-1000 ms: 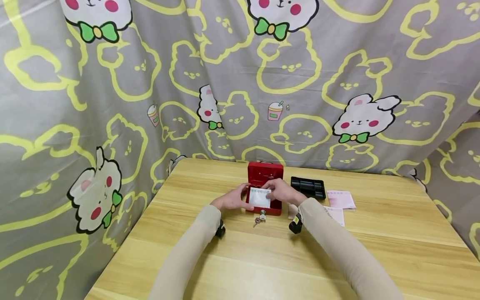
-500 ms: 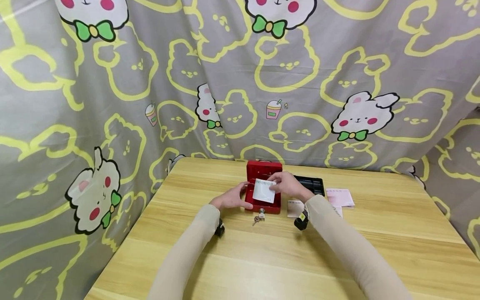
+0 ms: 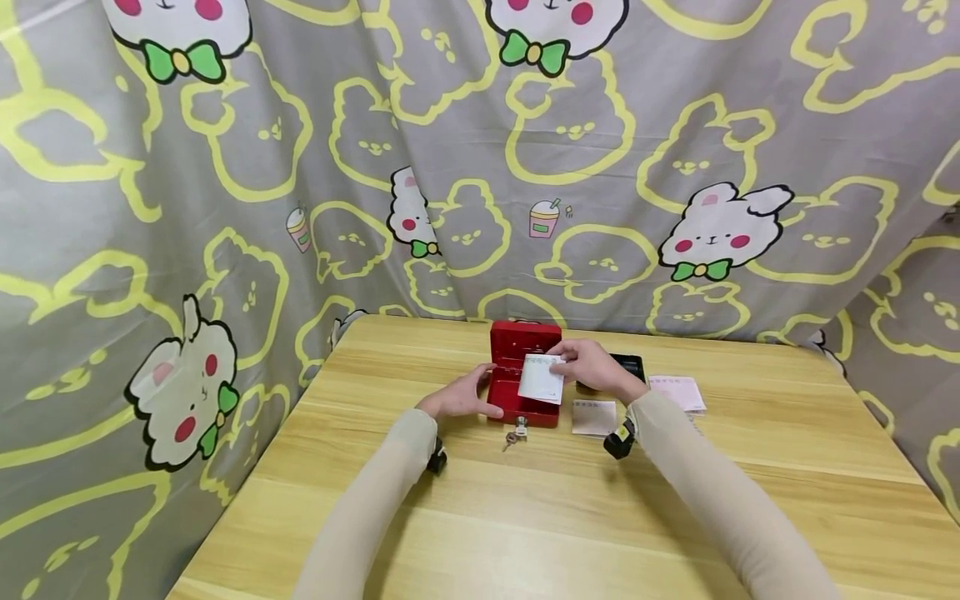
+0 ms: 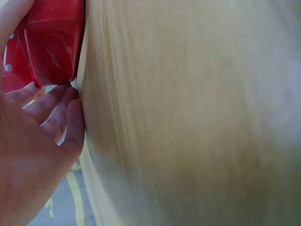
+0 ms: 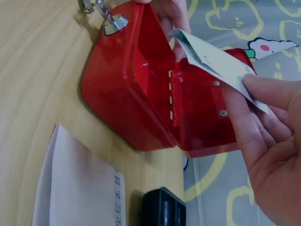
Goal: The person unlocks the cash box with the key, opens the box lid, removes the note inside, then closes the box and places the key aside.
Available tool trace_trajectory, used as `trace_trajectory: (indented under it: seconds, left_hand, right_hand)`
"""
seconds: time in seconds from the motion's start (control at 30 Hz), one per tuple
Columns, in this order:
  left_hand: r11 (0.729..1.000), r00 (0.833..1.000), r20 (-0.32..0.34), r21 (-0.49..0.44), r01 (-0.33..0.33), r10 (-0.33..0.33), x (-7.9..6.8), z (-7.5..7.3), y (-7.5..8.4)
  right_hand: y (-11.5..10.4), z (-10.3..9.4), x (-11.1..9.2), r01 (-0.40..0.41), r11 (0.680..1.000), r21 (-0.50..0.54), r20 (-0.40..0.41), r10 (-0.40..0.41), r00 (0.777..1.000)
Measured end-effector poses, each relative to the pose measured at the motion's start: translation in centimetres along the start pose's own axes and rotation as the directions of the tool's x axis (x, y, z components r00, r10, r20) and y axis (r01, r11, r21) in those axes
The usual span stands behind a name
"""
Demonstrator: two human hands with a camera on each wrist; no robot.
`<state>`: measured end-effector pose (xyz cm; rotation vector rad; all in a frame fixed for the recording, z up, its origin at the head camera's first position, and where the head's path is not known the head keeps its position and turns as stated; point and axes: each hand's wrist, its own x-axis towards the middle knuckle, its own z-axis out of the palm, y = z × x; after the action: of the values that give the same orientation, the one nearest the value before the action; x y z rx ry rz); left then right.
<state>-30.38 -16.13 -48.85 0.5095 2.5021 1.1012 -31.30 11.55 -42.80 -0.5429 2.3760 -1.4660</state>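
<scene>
A small red metal cash box [image 3: 506,388] stands on the table with its lid [image 3: 510,342] raised. My left hand [image 3: 459,397] grips its left end, thumb at the front corner and fingers at the back. In the left wrist view those fingers [image 4: 59,108] lie along the box's wall. My right hand [image 3: 596,367] pinches a folded white paper [image 3: 537,380] by its right edge, thumb on top. That paper is over the right part of the box; the right wrist view shows its fold gaping. A key [image 5: 102,8] sticks out of the front lock [image 5: 115,24], with another hanging from it.
A pinkish folded paper [image 3: 594,418] lies just right of the box. Behind my right hand is a black tray [image 3: 632,365], partly hidden. Further right lie pink papers [image 3: 678,393]. A patterned curtain [image 3: 465,125] hangs behind the wooden table [image 3: 510,517].
The white paper, flat in the box before, has been lifted and moved rightward in my right hand. The box's red floor now shows. My left hand stays at the box's left end.
</scene>
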Motion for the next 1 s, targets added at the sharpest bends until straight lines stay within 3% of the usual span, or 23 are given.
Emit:
trace_trajectory:
  seconds: [0.67, 1.0]
  left_hand:
    - [0.999, 1.0, 0.006, -0.044, 0.01, -0.01, 0.1, -0.1, 0.1]
    - [0.999, 1.0, 0.006, -0.035, 0.021, -0.021, 0.0, -0.2, 0.2]
  right_hand:
    - [0.4, -3.0, -2.6, 0.019, 0.995, 0.1, -0.011, -0.018, 1.0]
    - [1.1, -4.6, -4.3, 0.027, 0.997, 0.07, -0.009, -0.026, 1.0]
